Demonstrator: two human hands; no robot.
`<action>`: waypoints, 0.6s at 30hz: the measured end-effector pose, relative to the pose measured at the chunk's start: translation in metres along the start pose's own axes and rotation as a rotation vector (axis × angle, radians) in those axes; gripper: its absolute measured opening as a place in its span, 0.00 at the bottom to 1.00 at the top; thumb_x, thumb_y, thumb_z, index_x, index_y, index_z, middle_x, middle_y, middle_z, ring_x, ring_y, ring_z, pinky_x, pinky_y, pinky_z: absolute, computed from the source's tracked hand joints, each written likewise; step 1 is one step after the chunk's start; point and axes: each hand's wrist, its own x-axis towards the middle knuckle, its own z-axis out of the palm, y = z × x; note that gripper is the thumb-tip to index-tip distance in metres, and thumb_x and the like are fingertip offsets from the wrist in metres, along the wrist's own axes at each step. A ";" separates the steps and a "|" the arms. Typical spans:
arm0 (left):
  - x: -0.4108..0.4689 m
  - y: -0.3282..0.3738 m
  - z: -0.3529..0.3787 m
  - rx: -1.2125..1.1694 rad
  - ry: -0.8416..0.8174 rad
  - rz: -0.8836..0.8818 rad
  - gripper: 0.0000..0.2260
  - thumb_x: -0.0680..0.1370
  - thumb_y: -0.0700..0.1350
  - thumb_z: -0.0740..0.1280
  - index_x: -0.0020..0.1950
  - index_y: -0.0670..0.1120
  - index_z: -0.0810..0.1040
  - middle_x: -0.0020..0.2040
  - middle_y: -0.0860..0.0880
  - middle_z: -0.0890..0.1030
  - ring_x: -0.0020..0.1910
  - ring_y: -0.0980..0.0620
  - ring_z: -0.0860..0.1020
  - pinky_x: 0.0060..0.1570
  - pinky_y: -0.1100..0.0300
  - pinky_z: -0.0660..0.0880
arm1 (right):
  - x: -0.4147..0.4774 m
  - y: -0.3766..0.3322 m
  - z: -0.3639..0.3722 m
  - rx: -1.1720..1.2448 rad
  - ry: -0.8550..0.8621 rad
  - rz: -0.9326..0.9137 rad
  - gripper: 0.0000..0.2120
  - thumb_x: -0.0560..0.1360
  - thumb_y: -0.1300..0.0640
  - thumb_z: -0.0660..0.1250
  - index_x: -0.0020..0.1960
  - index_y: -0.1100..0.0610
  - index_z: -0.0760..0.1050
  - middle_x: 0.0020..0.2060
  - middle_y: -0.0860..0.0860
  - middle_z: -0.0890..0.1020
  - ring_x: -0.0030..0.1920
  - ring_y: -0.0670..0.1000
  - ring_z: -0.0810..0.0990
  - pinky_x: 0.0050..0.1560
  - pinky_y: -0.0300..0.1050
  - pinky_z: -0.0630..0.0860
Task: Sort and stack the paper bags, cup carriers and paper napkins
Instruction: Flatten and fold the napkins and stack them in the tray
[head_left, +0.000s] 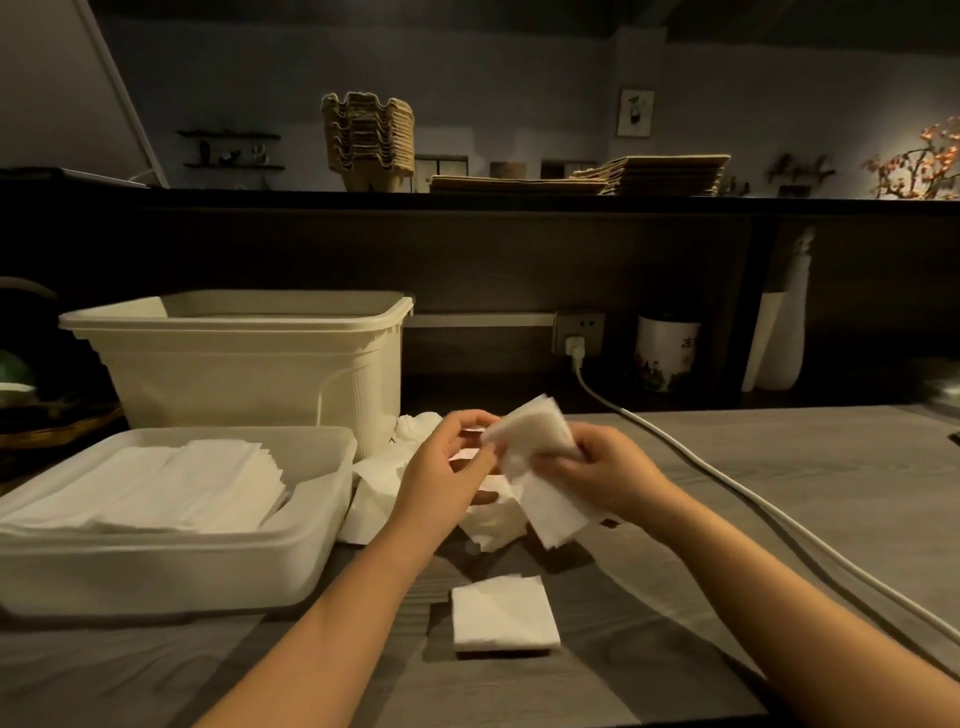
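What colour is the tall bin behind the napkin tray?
Cream, plain, seen in the head view: tall bin, napkin tray.

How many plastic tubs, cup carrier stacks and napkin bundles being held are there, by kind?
Plastic tubs: 2
Cup carrier stack: 1
Napkin bundle held: 1
Total: 4

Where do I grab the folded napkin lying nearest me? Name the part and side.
Probably its near edge, from your side: the folded napkin lies flat on the table, apart from the others, with that thick edge facing you.
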 end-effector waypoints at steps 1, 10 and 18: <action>0.001 -0.002 -0.002 0.054 0.057 0.001 0.07 0.78 0.44 0.65 0.51 0.56 0.72 0.52 0.53 0.78 0.48 0.56 0.79 0.42 0.62 0.80 | -0.001 0.006 0.000 0.159 0.089 0.054 0.04 0.76 0.55 0.65 0.46 0.46 0.71 0.42 0.45 0.78 0.43 0.43 0.78 0.40 0.37 0.75; 0.007 -0.029 -0.009 0.944 0.037 0.038 0.18 0.78 0.56 0.62 0.67 0.53 0.67 0.61 0.56 0.74 0.60 0.54 0.69 0.48 0.63 0.69 | 0.001 0.033 -0.014 0.984 0.323 0.349 0.09 0.77 0.57 0.63 0.57 0.57 0.74 0.45 0.53 0.81 0.44 0.53 0.81 0.38 0.48 0.77; 0.005 -0.030 -0.007 1.036 -0.142 -0.028 0.11 0.77 0.56 0.65 0.57 0.55 0.75 0.53 0.56 0.76 0.55 0.54 0.72 0.53 0.58 0.70 | -0.001 0.029 -0.008 0.886 0.239 0.356 0.06 0.77 0.55 0.63 0.53 0.54 0.73 0.45 0.53 0.80 0.43 0.52 0.80 0.34 0.43 0.76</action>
